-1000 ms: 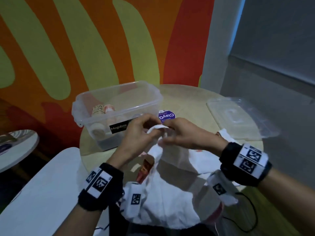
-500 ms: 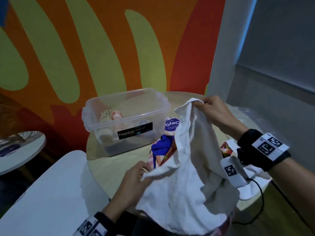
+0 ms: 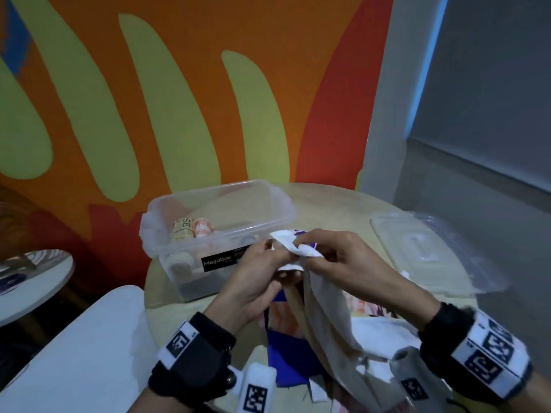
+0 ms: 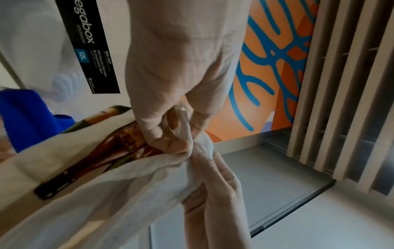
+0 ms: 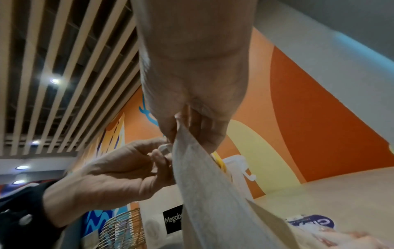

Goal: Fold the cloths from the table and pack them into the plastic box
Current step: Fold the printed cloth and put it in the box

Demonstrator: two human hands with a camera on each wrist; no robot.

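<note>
Left hand and right hand together, pinching limp white cotton cloth. Could slip; hanging folds below, snagging clear rectangular plastic box beyond.

Dim indoor light, ceiling spots, wide-angle edge warp, slight motion blur

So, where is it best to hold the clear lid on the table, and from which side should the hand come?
Probably the near long rim of the clear lid, approached from the right side by the right hand. The lid lies flat on the table, apart from the plastic box, so only its thin edge offers a pinch. Both hands now grip the white cloth; the left hand is farther away.
</note>
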